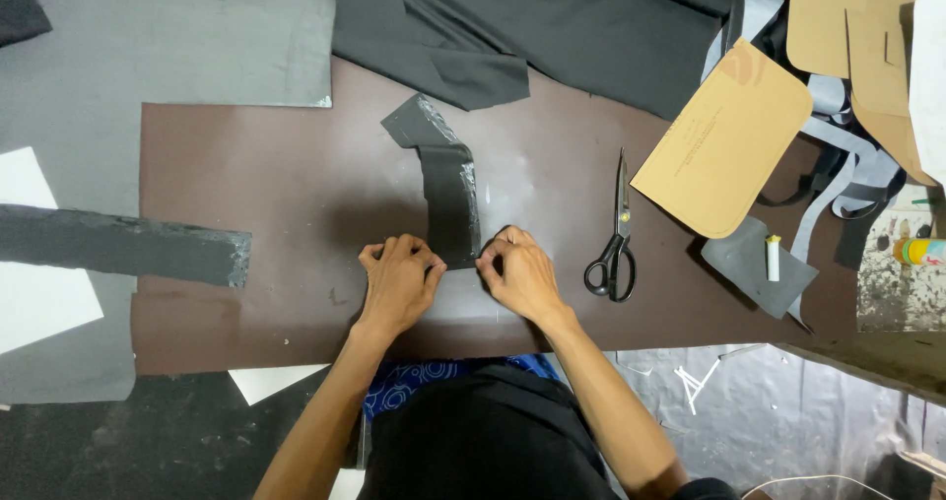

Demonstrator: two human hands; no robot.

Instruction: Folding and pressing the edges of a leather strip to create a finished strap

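Head view is showing you bending over a dark brown sheet of leather-like material (256, 185) that is covering the work surface. Your left hand (397, 281) and your right hand (519, 274) are lying side by side near the front edge of that sheet, fingers curled under and bunched together, each hand pinching the lower end of a narrow, curved strip of dark grey fabric with shiny glued edges (445, 180). The strip is running away from you from between your knuckles, bending to the left at its far end, and lying flat on the brown sheet. Your fingertips are tucked beneath the hands, so how tightly they are clamping is hard to say.

Just to the right of your right hand, black-handled steel scissors (615, 234) are lying closed, blades pointing away from you. Further right, a tan cardboard pattern piece with rounded corners (724, 140) is resting partly over a small grey fabric patch (751, 264), and a small white and yellow tube (774, 258) is sitting on that patch. A long dark grey strip of fabric (118, 244) is lying well off to your left, and a large folded piece of black cloth (512, 22) is lying across the far edge.
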